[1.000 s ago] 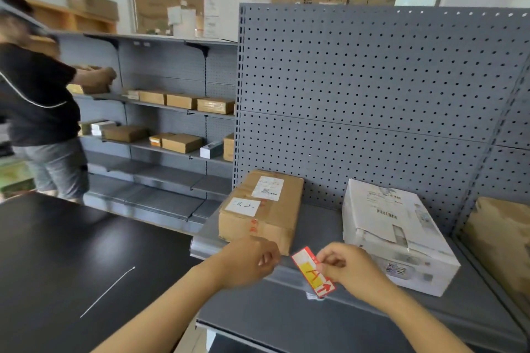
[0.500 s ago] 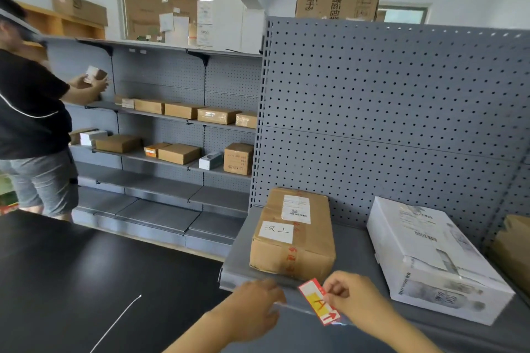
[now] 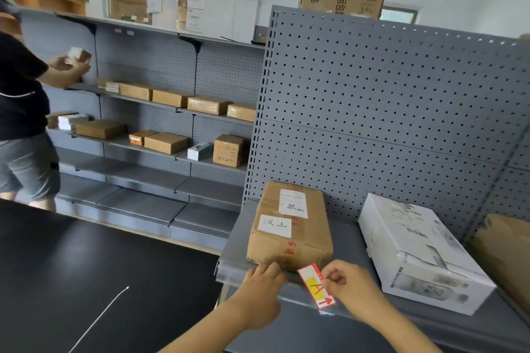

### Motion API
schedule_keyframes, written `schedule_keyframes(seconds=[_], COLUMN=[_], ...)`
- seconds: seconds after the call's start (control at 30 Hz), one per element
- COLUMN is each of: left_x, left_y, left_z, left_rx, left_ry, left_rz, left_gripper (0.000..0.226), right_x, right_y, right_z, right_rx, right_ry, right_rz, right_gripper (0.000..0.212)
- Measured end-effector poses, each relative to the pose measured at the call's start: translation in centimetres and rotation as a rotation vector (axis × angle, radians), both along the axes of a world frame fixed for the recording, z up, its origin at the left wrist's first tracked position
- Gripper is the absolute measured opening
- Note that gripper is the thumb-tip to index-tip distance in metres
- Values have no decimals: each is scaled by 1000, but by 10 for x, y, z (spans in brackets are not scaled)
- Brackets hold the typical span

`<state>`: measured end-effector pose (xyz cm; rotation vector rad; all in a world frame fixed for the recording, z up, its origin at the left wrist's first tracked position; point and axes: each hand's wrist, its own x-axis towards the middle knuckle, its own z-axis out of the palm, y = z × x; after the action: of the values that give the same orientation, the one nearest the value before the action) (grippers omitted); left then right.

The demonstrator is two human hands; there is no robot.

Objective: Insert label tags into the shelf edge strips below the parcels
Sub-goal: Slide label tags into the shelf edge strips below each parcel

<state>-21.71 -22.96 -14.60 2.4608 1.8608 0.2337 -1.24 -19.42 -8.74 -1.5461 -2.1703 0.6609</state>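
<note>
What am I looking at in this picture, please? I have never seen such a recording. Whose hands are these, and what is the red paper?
There is no machine here. A person wears a wide-angle camera on the head, so you see that person's own two hands from above and behind. The right hand pinches a red and yellow label tag. The left hand touches the shelf edge strip with fairly straight fingers, just below a brown parcel. A white parcel lies to its right on the same grey shelf. The tag is not yet in the strip. Another person stands at the far shelves on the left, holding a small box.
</note>
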Motion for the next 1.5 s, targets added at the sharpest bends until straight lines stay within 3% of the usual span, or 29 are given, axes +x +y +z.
schedule_keyframes(seconds=[0.73,1.17,1.5], left_x=[-4,-8,-2], left_y=[1,-4,4], left_z=[4,-6,-5], left_rx=[78,180,158], left_ry=[173,43,-15], left_rz=[199,59,112], left_gripper=[43,41,34], right_x=[-25,-26,-32], right_y=[7,16,19], right_z=[-10,-17,-21], right_rx=[25,16,45], right_ry=[-14,-1,44], right_rz=[29,41,71], right_gripper=[21,16,18])
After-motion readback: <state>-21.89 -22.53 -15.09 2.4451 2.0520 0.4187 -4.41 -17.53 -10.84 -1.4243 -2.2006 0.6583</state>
